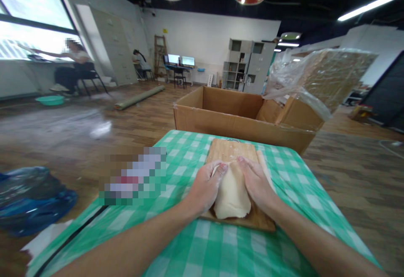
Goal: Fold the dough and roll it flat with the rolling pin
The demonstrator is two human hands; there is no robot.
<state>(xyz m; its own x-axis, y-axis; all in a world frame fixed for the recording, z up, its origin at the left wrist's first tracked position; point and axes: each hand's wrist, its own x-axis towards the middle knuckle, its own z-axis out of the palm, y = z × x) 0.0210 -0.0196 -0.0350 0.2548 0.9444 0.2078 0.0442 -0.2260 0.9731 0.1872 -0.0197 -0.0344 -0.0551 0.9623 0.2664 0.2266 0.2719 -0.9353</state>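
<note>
A pale sheet of dough hangs between my hands over a wooden cutting board, its lower end resting on or close to the wood. My left hand pinches the dough's upper left edge between thumb and fingers. At the upper right edge, my right hand grips it the same way. White flour dusts the fingers and speckles the far part of the board. Along the board's right side lies a pale rod, perhaps a rolling pin, partly hidden by my right hand.
A green checked cloth covers the table. Left of the board lies a blurred-out phone-like object with a black cable. Beyond the table stands a large cardboard box. Blue plastic bags sit at left. Two people are seated far back.
</note>
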